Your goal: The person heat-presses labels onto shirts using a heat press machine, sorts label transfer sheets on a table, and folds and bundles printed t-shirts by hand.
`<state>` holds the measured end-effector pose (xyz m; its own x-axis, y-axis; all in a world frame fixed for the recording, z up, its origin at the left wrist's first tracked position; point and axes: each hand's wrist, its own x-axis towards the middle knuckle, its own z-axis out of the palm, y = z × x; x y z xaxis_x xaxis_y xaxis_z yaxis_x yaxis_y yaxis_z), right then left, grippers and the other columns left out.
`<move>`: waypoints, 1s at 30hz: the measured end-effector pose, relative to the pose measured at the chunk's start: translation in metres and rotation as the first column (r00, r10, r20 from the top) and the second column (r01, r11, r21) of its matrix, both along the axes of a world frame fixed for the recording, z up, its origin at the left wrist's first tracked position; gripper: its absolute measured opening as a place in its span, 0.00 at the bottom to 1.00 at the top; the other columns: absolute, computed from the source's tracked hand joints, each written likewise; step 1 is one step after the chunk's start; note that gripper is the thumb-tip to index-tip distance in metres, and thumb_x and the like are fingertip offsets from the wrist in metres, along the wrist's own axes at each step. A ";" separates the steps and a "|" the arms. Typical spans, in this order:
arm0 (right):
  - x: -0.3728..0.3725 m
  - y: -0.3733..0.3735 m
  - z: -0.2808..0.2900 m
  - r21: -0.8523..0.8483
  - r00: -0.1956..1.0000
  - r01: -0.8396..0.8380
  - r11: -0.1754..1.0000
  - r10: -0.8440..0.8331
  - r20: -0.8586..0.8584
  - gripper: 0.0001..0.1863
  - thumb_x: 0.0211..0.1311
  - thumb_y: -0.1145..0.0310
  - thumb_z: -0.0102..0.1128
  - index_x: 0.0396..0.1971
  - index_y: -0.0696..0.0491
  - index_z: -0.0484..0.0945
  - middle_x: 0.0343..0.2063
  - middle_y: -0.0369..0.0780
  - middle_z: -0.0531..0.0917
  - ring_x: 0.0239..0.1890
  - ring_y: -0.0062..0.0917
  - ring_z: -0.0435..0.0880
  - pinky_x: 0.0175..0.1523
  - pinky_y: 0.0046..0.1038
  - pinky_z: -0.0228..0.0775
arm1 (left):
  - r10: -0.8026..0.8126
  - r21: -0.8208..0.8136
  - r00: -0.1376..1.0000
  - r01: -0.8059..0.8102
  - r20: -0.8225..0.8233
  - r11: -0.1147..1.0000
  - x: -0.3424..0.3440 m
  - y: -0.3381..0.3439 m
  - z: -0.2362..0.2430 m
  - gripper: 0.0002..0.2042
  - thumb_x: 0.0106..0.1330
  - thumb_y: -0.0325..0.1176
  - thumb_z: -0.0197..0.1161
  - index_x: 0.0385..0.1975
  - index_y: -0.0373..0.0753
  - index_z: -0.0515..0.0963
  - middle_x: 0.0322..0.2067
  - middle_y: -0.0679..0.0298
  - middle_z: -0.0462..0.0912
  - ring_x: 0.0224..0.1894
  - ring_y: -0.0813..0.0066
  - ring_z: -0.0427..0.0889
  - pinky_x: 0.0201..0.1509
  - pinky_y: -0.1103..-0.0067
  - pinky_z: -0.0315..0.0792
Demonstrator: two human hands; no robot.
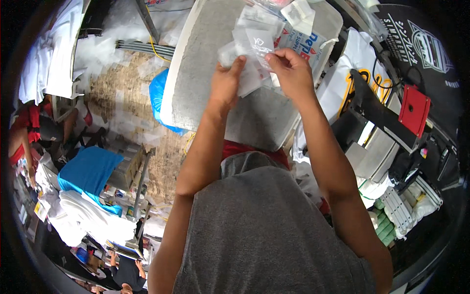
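Note:
Over a grey table point(198, 59) with a pale rim, both my hands are at a loose bunch of translucent film sheets point(249, 81). My left hand point(226, 83) grips the near left side of the bunch, thumb on top and the other fingers hidden beneath. With thumb and fingertips, my right hand point(293, 73) pinches the edge of one sheet that bears a small white print point(260, 41). More translucent sheets point(259, 19) lie just beyond, overlapping one another. Partly covered by sheets and my right hand is a white plastic bag point(313, 46) with blue and red print.
A blue plastic bag point(157, 98) hangs by the table's left edge. White cloth and a black-and-red machine point(415, 111) stand close on the right. Blue fabric point(88, 169) and white fabric point(93, 218) are piled at the left. Other people are at the far left and lower left.

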<state>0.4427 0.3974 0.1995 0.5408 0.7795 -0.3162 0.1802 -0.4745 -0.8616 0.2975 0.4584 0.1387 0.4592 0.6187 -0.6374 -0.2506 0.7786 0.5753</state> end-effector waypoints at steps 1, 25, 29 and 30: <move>0.004 0.001 -0.001 -0.046 0.999 0.039 0.998 -0.040 -0.013 0.10 0.63 0.65 0.68 0.36 0.57 0.82 0.26 0.33 0.84 0.29 0.13 0.79 0.34 0.21 0.72 | -0.010 0.024 1.000 0.010 -0.017 1.000 0.003 0.001 -0.001 0.20 0.69 0.35 0.64 0.56 0.31 0.71 0.45 0.55 0.82 0.44 0.67 0.83 0.46 0.70 0.80; 0.049 -0.010 -0.014 0.132 0.927 0.340 0.931 -0.309 -0.212 0.13 0.65 0.65 0.64 0.38 0.61 0.78 0.31 0.38 0.85 0.28 0.20 0.85 0.31 0.21 0.76 | -0.131 0.192 0.986 0.149 -0.104 0.970 0.029 0.014 -0.001 0.08 0.67 0.29 0.61 0.38 0.30 0.80 0.30 0.56 0.85 0.28 0.69 0.85 0.33 0.75 0.80; 0.058 0.001 -0.021 0.057 0.940 0.340 0.939 -0.340 -0.019 0.14 0.64 0.65 0.65 0.37 0.63 0.78 0.29 0.39 0.86 0.28 0.21 0.85 0.32 0.22 0.75 | -0.159 0.255 0.934 0.247 -0.320 0.935 0.027 0.014 0.003 0.09 0.64 0.28 0.65 0.40 0.30 0.79 0.32 0.57 0.87 0.29 0.71 0.85 0.34 0.75 0.80; 0.060 0.005 -0.023 0.047 0.938 0.341 0.939 -0.336 -0.084 0.14 0.64 0.65 0.65 0.38 0.62 0.79 0.28 0.39 0.86 0.29 0.22 0.85 0.34 0.24 0.75 | -0.167 0.258 0.938 0.249 -0.303 0.933 0.027 0.015 0.003 0.09 0.64 0.28 0.65 0.40 0.30 0.79 0.32 0.57 0.87 0.29 0.71 0.85 0.34 0.75 0.80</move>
<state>0.5030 0.4020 0.1766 0.7532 0.5727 -0.3237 -0.0469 -0.4440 -0.8948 0.3243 0.4730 0.1419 0.4324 0.7036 -0.5638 0.0966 0.5856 0.8049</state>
